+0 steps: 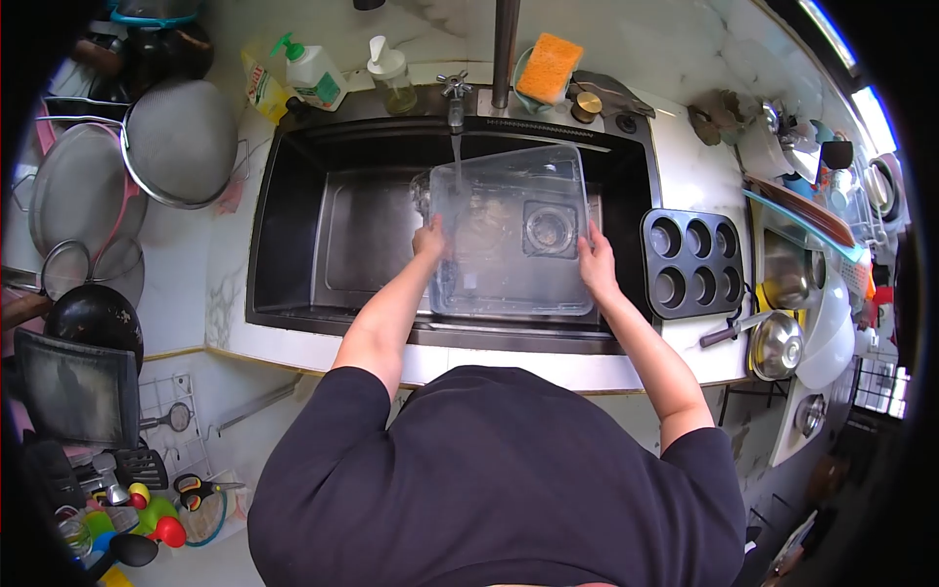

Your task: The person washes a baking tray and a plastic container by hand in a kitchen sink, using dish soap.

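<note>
Both my hands grip a clear plastic container (489, 279) by its opposite sides, over the dark sink (362, 254). My left hand (428, 240) is closed on its left wall, and my right hand (597, 262) on its right wall. Water runs from the faucet (456, 112) onto the container's far left part and splashes beside it. The sink's drain (550, 230) shows through the see-through bottom. Some of my fingers are hidden behind the container's walls.
A muffin tin (693, 264) rests on the counter right of the sink. Behind the sink stand a soap dispenser (391, 76), a green-topped bottle (315, 76) and an orange sponge (550, 68). Strainers (181, 145) and pans hang at left; metal bowls (778, 344) sit at right.
</note>
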A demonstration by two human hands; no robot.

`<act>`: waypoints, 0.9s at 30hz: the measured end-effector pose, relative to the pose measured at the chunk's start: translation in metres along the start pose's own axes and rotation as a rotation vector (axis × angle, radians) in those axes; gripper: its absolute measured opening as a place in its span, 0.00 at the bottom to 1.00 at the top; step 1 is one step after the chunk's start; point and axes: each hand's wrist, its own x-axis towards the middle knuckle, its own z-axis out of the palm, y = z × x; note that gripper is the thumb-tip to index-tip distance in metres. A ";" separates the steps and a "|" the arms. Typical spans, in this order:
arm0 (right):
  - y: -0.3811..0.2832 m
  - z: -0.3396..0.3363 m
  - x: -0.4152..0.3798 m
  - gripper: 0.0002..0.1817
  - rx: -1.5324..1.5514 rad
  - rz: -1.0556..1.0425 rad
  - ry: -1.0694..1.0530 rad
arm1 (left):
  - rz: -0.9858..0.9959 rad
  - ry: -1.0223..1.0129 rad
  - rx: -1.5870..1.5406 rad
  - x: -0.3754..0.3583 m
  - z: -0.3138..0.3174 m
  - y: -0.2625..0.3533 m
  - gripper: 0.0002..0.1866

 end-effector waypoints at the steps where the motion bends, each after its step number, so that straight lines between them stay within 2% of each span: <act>1: -0.009 -0.004 -0.004 0.23 -0.056 0.056 -0.058 | 0.058 0.028 0.074 0.003 -0.002 -0.002 0.26; 2: -0.004 -0.002 -0.003 0.23 -0.056 0.059 -0.056 | 0.057 0.025 0.076 0.009 -0.006 -0.002 0.26; 4: 0.015 0.010 0.003 0.25 -0.065 0.021 -0.085 | 0.232 0.080 0.318 0.027 -0.016 0.001 0.26; 5: 0.024 0.016 0.008 0.27 -0.078 0.107 -0.187 | 0.278 0.055 0.300 0.033 -0.022 0.004 0.24; 6: 0.037 0.026 0.012 0.27 -0.078 0.110 -0.180 | 0.282 0.049 0.303 0.033 -0.032 0.007 0.24; 7: 0.049 0.039 0.015 0.27 -0.066 0.118 -0.251 | 0.369 0.061 0.372 0.029 -0.043 0.014 0.22; 9: 0.041 0.052 0.017 0.28 -0.051 0.127 -0.319 | 0.489 0.112 0.468 0.018 -0.069 0.028 0.19; 11: -0.002 0.061 0.012 0.29 0.110 0.459 -0.548 | 0.548 0.197 0.526 0.001 -0.097 0.040 0.16; 14: 0.005 0.107 0.014 0.31 0.086 0.373 -0.617 | 0.551 0.268 0.575 -0.037 -0.132 0.061 0.12; 15: 0.013 0.127 0.012 0.31 0.085 0.365 -0.625 | 0.638 0.337 0.614 -0.052 -0.141 0.066 0.12; 16: 0.024 0.148 0.011 0.31 0.055 0.240 -0.558 | 0.724 0.407 0.653 -0.063 -0.150 0.071 0.11; 17: 0.026 0.162 0.010 0.32 0.029 0.115 -0.489 | 0.679 0.400 0.646 -0.069 -0.158 0.076 0.11; 18: 0.014 0.168 0.008 0.32 0.032 0.106 -0.497 | 0.677 0.412 0.646 -0.076 -0.164 0.081 0.11; 20: -0.012 0.172 0.004 0.29 0.273 0.341 -0.518 | 0.785 0.418 0.613 -0.092 -0.172 0.089 0.10; 21: -0.016 0.175 0.005 0.29 0.272 0.336 -0.529 | 0.821 0.428 0.617 -0.098 -0.176 0.092 0.09; 22: -0.021 0.176 0.008 0.25 0.307 0.413 -0.597 | 0.816 0.438 0.616 -0.099 -0.180 0.091 0.09; 23: -0.025 0.178 0.012 0.20 0.341 0.491 -0.663 | 0.905 0.457 0.553 -0.101 -0.184 0.091 0.08; 24: -0.033 0.177 0.012 0.20 0.340 0.490 -0.667 | 0.995 0.472 0.489 -0.102 -0.186 0.091 0.07; 25: -0.040 0.174 0.013 0.18 0.420 0.485 -0.655 | 0.995 0.473 0.489 -0.103 -0.190 0.090 0.07; 27: -0.050 0.174 0.017 0.18 0.512 0.487 -0.666 | 1.141 0.402 0.258 -0.107 -0.195 0.090 0.05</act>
